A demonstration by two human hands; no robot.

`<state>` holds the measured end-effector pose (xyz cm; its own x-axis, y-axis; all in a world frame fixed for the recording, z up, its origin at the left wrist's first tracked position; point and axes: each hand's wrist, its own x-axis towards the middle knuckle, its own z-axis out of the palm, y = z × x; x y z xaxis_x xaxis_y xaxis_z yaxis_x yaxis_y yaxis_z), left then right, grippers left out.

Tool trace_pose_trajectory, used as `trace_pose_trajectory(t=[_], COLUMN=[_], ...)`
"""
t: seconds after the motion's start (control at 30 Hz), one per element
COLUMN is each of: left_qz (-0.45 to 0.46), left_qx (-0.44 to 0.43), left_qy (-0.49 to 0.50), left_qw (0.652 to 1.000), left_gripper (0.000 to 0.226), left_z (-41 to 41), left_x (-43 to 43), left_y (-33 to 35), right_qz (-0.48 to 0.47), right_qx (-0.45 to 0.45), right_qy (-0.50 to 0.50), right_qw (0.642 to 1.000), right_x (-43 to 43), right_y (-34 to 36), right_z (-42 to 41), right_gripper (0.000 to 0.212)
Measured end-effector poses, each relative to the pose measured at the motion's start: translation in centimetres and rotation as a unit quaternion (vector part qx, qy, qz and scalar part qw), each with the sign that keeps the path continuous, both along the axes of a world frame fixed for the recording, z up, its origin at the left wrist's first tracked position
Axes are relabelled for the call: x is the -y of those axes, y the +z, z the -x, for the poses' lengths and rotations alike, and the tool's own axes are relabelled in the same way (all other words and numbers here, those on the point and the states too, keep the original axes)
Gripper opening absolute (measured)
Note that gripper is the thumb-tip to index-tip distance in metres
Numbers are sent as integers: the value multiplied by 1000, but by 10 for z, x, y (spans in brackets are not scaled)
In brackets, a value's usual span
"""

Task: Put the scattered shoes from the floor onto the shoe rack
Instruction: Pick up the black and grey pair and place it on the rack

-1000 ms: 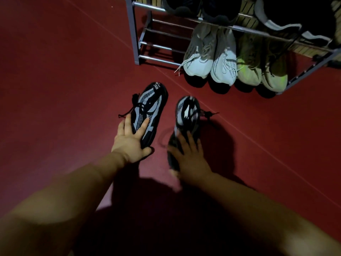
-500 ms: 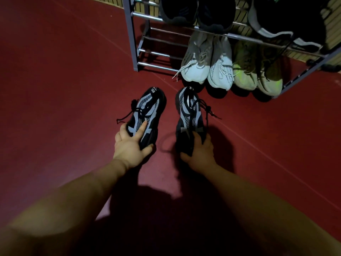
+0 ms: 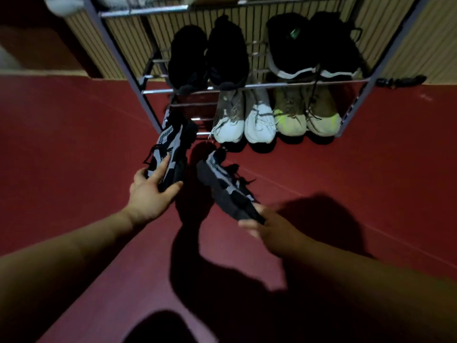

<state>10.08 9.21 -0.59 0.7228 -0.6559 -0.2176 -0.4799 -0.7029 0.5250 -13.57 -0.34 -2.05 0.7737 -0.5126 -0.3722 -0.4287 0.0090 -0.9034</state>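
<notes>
My left hand (image 3: 150, 194) grips the heel end of a black-and-grey sneaker (image 3: 170, 144), whose toe reaches the bottom left corner of the metal shoe rack (image 3: 128, 68). My right hand (image 3: 274, 231) holds the heel of the matching black-and-grey sneaker (image 3: 227, 186), which is lifted off the red floor and tilted, with its toe pointing up-left toward the rack. The rack's bottom shelf holds a white pair (image 3: 244, 120) and a yellow-green pair (image 3: 306, 117). Its left section is bare bars.
On the shelf above sit a black pair (image 3: 207, 55) and a black pair with white soles (image 3: 311, 48). A ribbed beige wall (image 3: 405, 40) stands behind the rack. A small dark object (image 3: 400, 81) lies on the floor at the rack's right. Red floor (image 3: 371, 184) spreads around.
Both hands have lifted the sneakers off the floor and carried them toward the rack. The left sneaker's toe now reaches the bottom shelf. The view has tilted up.
</notes>
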Motion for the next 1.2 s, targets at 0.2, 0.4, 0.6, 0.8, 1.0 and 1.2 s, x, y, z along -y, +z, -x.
trace_pose_trajectory(t=[0.2,0.4,0.6,0.8,1.0,1.2], left_qz=[-102,-136,-106,-57,-45,-48], left_qx=[84,109,94,79,50,108], left_qy=[-43,-80,-77,-47,-33,-10], left_qw=[990,981,987,994,997,993], left_gripper=[67,69,69,67,66,63], left_z=[2,17,-3,-40,-69,-106], left_x=[33,62,71,92,138,190], left_y=[51,37,-2,-27,-47,-51], right_qz=[157,335,375,369,396,412], right_qx=[-5,-92,-194,-240,-223,-262], right_qy=[28,-5,44,2,-4,-29], right_qw=[987,938,905,898,891,872], right_x=[10,61,106,102,103,100], right_y=[31,18,-5,-30,-44,-51], right_z=[22,-17,-78,-110,-122,-137], right_gripper=[76,79,72,74,84,86])
